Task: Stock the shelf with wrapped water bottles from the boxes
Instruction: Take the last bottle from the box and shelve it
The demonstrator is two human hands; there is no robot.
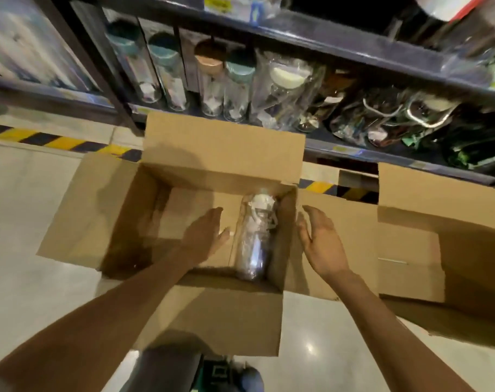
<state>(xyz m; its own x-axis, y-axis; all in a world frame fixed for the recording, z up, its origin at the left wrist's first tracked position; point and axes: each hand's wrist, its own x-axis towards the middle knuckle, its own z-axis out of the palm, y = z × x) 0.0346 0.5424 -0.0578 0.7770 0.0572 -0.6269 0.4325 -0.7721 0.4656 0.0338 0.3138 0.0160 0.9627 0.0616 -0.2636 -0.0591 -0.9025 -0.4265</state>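
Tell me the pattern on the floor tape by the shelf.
Diagonal yellow and black stripes on the floor tape, in the head view.

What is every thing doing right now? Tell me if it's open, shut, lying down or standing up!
Near box: open, flaps out.
Wrapped bottle: lying down inside it, untouched.
Second box: open.
Left hand: open, inside the box, empty.
Right hand: open, above the box edge, empty.
Shelf bottles: standing upright, capped.
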